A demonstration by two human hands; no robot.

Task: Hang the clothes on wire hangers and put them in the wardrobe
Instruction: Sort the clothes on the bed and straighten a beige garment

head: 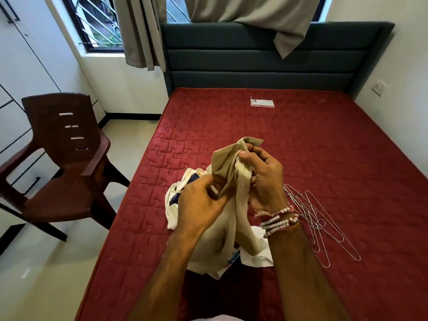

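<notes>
Both my hands hold a beige garment lifted above the red mattress. My left hand pinches a fold of it low down, and my right hand grips its upper edge. Under it lies a small heap of white clothes with blue print, partly hidden by my arms. Several wire hangers lie in a loose pile on the mattress just right of my right wrist. The wardrobe, white with black trim, stands closed along the left wall.
A brown plastic chair stands on the floor between the wardrobe and the bed. A small white packet lies near the dark headboard. Grey curtains hang over the window behind.
</notes>
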